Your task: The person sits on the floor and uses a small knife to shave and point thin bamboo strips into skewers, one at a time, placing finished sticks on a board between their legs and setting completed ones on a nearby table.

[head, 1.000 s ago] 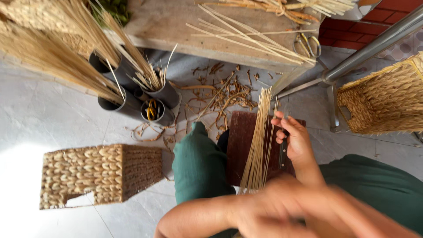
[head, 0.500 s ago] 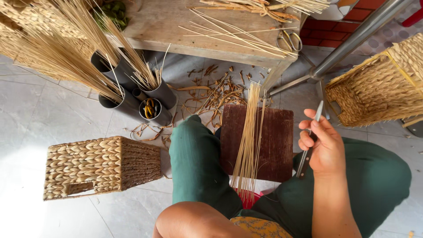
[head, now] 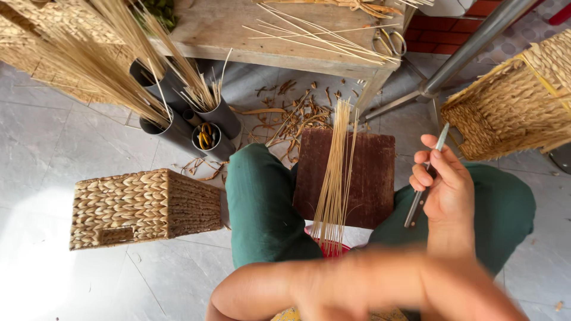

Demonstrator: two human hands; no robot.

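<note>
Head view: seated person in green trousers, looking down at a tiled floor.
Workbench (head: 238,30): wooden, at top, carrying loose thin sticks and scissors (head: 389,41).
Woven basket (head: 143,208): rectangular, on the floor left of the knees; a second woven basket (head: 517,107) sits at right.
Dark tubes (head: 196,125): clustered below the bench, holding straw stalks.
Wooden board (head: 375,178): brown, lying between the knees.
Stick bundle (head: 336,172): pale, lying lengthwise across the board.
Left hand (head: 357,285): blurred in the foreground; grip cannot be determined.
Right hand (head: 443,184): fingers closed around a slim metal tool (head: 423,187), right of the board.
</note>
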